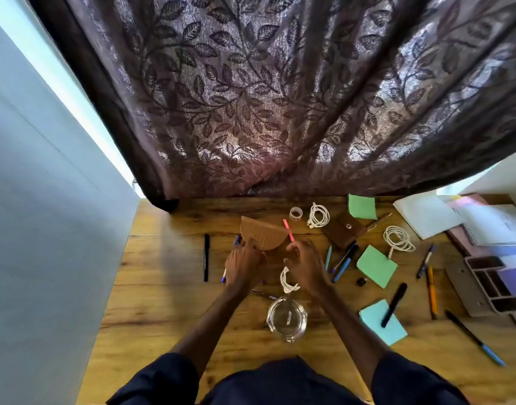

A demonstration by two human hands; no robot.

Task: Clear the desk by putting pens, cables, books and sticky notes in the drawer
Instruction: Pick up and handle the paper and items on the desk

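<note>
Head view: a person leans over a wooden worktop below a leaf-patterned curtain; the left hand has its fingers clenched on the near edge of a brown woven pouch, while the right hand pinches the near end of a pink pen just right of the pouch. A white cable lies coiled between the wrists, a glass dish nearer the body; green notes, blue notes, further pens and cables lie scattered to the right, books at the far right.
</note>
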